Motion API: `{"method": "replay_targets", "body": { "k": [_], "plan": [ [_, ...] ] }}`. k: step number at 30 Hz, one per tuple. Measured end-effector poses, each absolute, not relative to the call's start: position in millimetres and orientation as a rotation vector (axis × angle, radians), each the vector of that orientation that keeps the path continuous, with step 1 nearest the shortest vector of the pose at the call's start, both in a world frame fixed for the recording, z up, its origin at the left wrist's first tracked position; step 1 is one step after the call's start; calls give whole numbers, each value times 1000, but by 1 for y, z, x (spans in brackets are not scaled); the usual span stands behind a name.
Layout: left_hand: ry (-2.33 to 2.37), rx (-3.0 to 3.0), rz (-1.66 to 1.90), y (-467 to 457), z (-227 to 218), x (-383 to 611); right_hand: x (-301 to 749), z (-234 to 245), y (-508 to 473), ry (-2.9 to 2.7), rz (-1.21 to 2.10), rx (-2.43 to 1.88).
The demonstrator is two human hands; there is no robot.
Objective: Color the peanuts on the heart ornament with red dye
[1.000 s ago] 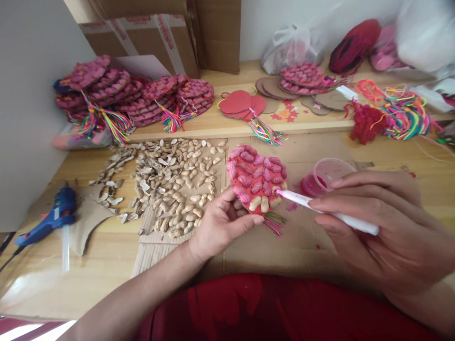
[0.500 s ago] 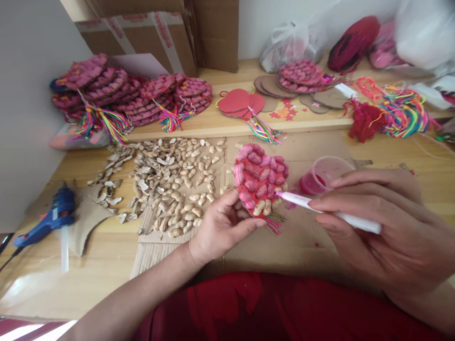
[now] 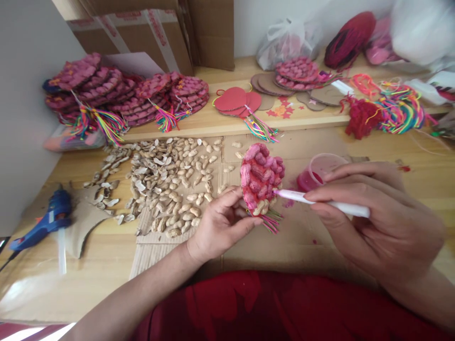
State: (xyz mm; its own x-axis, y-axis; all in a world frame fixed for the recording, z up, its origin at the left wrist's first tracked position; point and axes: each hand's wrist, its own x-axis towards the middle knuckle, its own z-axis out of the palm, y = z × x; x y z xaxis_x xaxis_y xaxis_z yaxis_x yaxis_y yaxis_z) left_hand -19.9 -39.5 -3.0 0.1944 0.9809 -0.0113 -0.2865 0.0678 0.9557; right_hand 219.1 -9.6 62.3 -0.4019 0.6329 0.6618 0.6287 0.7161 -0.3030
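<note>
My left hand (image 3: 222, 225) is closed on the lower left edge of a round red disc covered with peanut shells (image 3: 262, 175). Most of its shells are pink; a few near the bottom are bare tan. A multicoloured tassel (image 3: 270, 222) hangs below the disc. My right hand (image 3: 373, 218) pinches a white pen-like brush (image 3: 322, 203), whose pink tip touches the shells at the disc's right edge. Just beyond my right fingers stands a clear plastic cup (image 3: 325, 163) with pink paint in it, partly hidden by the hand.
Loose peanut shells (image 3: 177, 184) spread over cardboard at left, beside a blue glue gun (image 3: 57, 213). On the raised shelf behind sit stacks of pink shell discs (image 3: 92, 90), red discs (image 3: 232, 100), colourful yarn (image 3: 403, 106) and plastic bags (image 3: 289, 45). A cardboard box (image 3: 138, 38) leans at the back.
The disc has turned and tilted in my left hand, its face angled more to the right. My right hand and the brush have shifted slightly left with it.
</note>
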Motion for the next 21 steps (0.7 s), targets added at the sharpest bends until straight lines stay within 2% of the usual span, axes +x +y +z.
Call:
{"method": "replay_targets", "body": {
  "k": [21],
  "plan": [
    [875, 1051, 1104, -38, -3, -22, 217, 56, -5, -2073, 110, -1020]
  ]
}}
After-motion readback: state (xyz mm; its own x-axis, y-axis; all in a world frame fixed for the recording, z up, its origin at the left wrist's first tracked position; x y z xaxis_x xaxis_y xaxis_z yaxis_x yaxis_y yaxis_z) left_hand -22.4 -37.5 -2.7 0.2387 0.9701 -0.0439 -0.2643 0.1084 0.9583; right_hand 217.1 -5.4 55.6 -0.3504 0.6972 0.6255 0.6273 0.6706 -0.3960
